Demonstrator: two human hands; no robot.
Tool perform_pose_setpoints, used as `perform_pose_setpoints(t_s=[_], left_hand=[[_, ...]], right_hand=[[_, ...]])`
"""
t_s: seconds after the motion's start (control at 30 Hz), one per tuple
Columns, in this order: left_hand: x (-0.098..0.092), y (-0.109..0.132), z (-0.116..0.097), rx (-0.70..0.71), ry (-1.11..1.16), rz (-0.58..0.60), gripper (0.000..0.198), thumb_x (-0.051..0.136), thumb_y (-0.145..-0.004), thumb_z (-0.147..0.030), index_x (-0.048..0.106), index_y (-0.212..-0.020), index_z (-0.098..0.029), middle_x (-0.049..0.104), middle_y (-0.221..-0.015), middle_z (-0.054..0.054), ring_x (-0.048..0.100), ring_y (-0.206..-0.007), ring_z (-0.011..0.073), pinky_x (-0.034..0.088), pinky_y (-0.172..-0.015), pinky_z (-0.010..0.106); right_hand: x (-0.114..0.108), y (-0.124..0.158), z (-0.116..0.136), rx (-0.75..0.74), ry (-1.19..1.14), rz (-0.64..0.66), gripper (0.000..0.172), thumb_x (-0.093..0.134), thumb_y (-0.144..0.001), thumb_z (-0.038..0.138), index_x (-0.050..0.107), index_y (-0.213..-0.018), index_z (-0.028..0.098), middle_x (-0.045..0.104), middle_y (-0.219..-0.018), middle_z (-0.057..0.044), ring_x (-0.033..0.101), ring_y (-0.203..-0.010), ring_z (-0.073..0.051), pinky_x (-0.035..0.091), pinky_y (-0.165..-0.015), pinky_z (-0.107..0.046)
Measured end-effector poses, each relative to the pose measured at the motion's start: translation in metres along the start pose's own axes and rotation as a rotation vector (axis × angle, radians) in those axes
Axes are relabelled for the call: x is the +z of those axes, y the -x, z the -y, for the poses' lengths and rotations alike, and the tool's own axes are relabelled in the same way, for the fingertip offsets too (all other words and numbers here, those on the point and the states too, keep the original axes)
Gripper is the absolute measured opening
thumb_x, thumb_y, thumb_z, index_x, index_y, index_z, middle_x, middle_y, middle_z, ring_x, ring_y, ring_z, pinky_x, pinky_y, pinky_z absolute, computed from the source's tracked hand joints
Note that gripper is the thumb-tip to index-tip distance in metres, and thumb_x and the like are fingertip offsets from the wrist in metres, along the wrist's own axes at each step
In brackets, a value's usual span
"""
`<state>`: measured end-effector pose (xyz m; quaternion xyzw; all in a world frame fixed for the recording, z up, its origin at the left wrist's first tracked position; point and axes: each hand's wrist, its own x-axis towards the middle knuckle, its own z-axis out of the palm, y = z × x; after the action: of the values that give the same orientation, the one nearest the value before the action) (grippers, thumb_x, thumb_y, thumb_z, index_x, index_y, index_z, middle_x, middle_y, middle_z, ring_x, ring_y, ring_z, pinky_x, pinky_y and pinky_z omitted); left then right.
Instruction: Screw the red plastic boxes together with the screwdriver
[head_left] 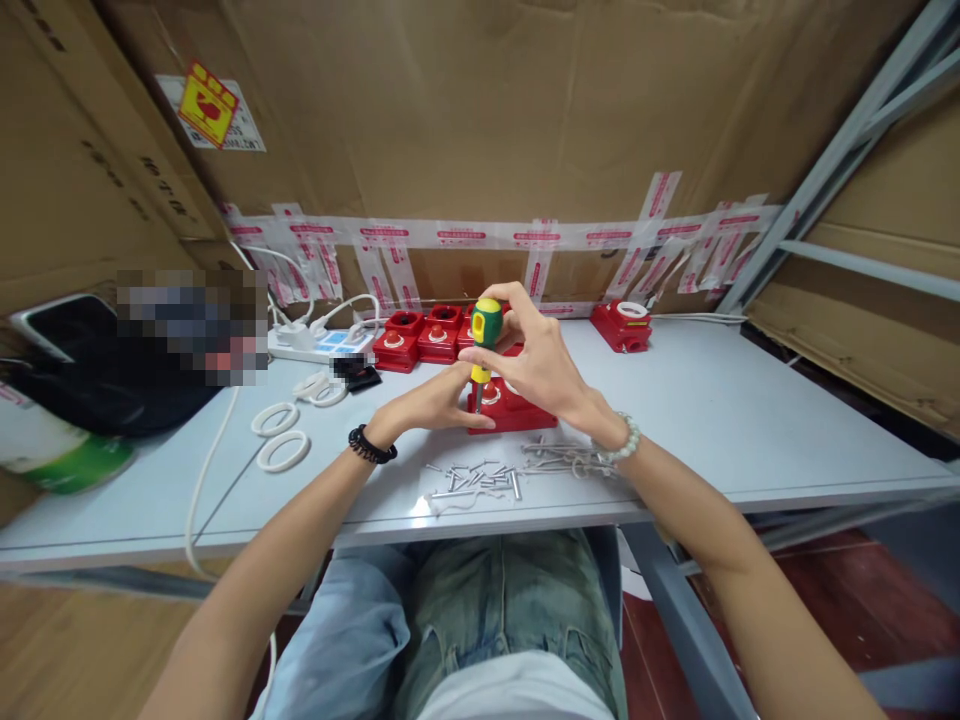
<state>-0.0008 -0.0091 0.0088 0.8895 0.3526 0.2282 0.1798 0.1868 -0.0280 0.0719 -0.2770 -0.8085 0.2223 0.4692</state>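
Note:
My right hand (544, 360) grips a yellow and green screwdriver (487, 322), held upright. Its metal shaft points down at the left end of a red housing (525, 412) lying on the table; the exact contact point at the tip is too small to make out. My left hand (431, 402) is closed around that left end, with its thumb along the front edge and its other fingers partly hidden. Loose silver screws (480, 478) lie just in front of the housing. Longer metal pieces (559, 458) are spread under my right wrist.
Several red housings (395, 345) stand in a row behind my hands. Another red housing with a white ring (621, 325) sits at the back right. White rings (283, 451) and a white power strip (319, 343) are on the left. Cardboard (480, 120) walls the back.

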Motion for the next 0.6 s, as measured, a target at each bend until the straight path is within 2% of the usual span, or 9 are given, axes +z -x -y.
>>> perform_pose_setpoints(t_s=[0.07, 0.17, 0.27, 0.33, 0.47, 0.53, 0.6], left_hand=[[-0.001, 0.0, 0.0, -0.027, -0.012, 0.015, 0.061, 0.073, -0.076, -0.053, 0.056, -0.124, -0.019, 0.064, -0.122, 0.012, 0.062, -0.106, 0.0284, 0.052, -0.091, 0.044], [-0.007, 0.002, 0.0, -0.104, -0.033, 0.048, 0.07, 0.073, -0.074, -0.054, 0.052, -0.131, -0.02, 0.063, -0.126, 0.013, 0.062, -0.11, 0.0289, 0.05, -0.094, 0.043], [-0.022, 0.009, 0.003, -0.2, -0.057, 0.107, 0.075, 0.074, -0.07, -0.051, 0.052, -0.134, -0.021, 0.059, -0.136, 0.013, 0.059, -0.121, 0.0311, 0.048, -0.099, 0.042], [-0.035, 0.016, 0.008, -0.271, -0.096, 0.156, 0.073, 0.075, -0.067, -0.047, 0.054, -0.132, -0.021, 0.059, -0.138, 0.013, 0.058, -0.123, 0.0317, 0.047, -0.101, 0.041], [-0.052, 0.026, 0.015, -0.382, -0.157, 0.201, 0.077, 0.076, -0.065, -0.046, 0.052, -0.133, -0.018, 0.058, -0.138, 0.015, 0.058, -0.124, 0.0334, 0.045, -0.104, 0.042], [-0.05, 0.026, 0.013, -0.367, -0.14, 0.167, 0.085, 0.075, -0.066, -0.053, 0.048, -0.138, -0.017, 0.052, -0.144, 0.017, 0.053, -0.13, 0.0344, 0.043, -0.107, 0.044], [-0.041, 0.02, 0.007, -0.293, -0.108, 0.092, 0.092, 0.074, -0.068, -0.061, 0.042, -0.143, -0.018, 0.045, -0.15, 0.017, 0.047, -0.135, 0.0342, 0.04, -0.11, 0.045]], right_hand=[[-0.007, -0.001, -0.001, -0.016, -0.041, -0.012, 0.043, 0.071, -0.081, 0.039, 0.046, -0.113, 0.025, 0.063, -0.094, 0.001, 0.063, -0.077, -0.015, 0.058, -0.075, -0.034], [-0.022, -0.001, 0.0, -0.053, -0.003, -0.137, 0.042, 0.069, -0.083, 0.036, 0.047, -0.117, 0.026, 0.061, -0.108, -0.003, 0.064, -0.089, -0.017, 0.058, -0.081, -0.037], [-0.04, -0.002, -0.001, -0.032, 0.103, -0.291, 0.043, 0.065, -0.086, 0.037, 0.046, -0.124, 0.028, 0.059, -0.114, -0.007, 0.064, -0.096, -0.021, 0.058, -0.084, -0.041], [-0.052, -0.003, -0.008, -0.02, 0.156, -0.359, 0.046, 0.063, -0.087, 0.039, 0.044, -0.128, 0.029, 0.058, -0.112, -0.008, 0.064, -0.095, -0.023, 0.058, -0.082, -0.042], [-0.067, -0.003, -0.033, -0.025, 0.165, -0.39, 0.045, 0.063, -0.085, 0.04, 0.045, -0.124, 0.027, 0.057, -0.102, -0.006, 0.063, -0.084, -0.02, 0.058, -0.073, -0.039], [-0.069, -0.001, -0.044, -0.003, 0.158, -0.38, 0.044, 0.065, -0.083, 0.039, 0.046, -0.12, 0.025, 0.057, -0.098, -0.005, 0.062, -0.08, -0.018, 0.057, -0.07, -0.036], [-0.068, 0.002, -0.051, 0.022, 0.153, -0.359, 0.042, 0.067, -0.08, 0.037, 0.048, -0.115, 0.024, 0.057, -0.094, -0.003, 0.061, -0.078, -0.017, 0.056, -0.069, -0.035]])
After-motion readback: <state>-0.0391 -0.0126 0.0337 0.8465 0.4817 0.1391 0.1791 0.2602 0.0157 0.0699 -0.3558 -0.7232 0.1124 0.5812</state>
